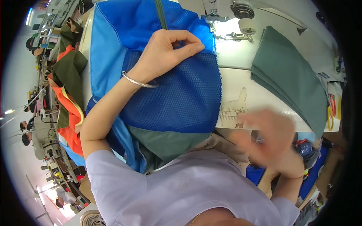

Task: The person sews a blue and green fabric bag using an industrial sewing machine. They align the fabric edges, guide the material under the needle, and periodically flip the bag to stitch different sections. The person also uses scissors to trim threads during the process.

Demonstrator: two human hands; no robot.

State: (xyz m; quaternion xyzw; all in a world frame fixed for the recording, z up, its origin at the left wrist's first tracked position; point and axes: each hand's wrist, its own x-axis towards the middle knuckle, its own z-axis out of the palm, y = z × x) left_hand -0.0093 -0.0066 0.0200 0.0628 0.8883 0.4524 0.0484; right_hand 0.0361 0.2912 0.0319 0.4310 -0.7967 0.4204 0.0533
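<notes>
My left hand (166, 51) pinches the edge of a blue mesh fabric piece (177, 94) between thumb and forefinger, close to the sewing machine's presser foot (217, 17). The fabric joins light blue and dark green panels, and a dark green zipper strip (160, 14) runs across its far part. Its near end hangs over the table edge toward my lap. Off to the right, my right hand (269, 135) is smeared by motion above the table's front edge, apart from the fabric; its fingers cannot be made out.
Folded dark green fabric (288, 71) lies on the white machine table (235, 84) at right. Yellow-handled scissors (330, 116) are at the far right edge. Orange and olive cloth (69, 98) is heaped at left. People and other machines stand beyond.
</notes>
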